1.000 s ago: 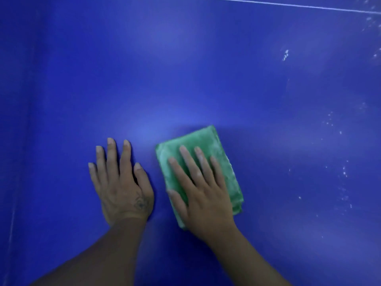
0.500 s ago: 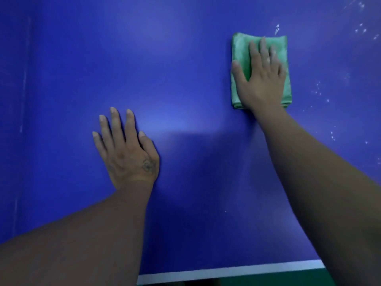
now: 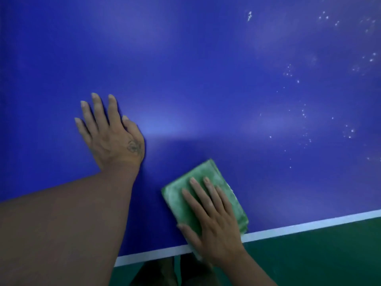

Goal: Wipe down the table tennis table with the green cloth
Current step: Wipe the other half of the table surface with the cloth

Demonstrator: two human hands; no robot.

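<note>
at the near edge: your right hand (image 3: 214, 226) lies flat, fingers spread, pressing the green cloth (image 3: 198, 193) onto the table (image 3: 185, 69), not clutching it.
brace: your left hand (image 3: 111, 133) rests open, holding nothing.
step: mid-wipe, by my reading.
next: push the cloth right and far to the white specks (image 3: 303, 114).

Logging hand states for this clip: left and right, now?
Left hand: open, flat on the table.
Right hand: open, pressing the green cloth.
</note>
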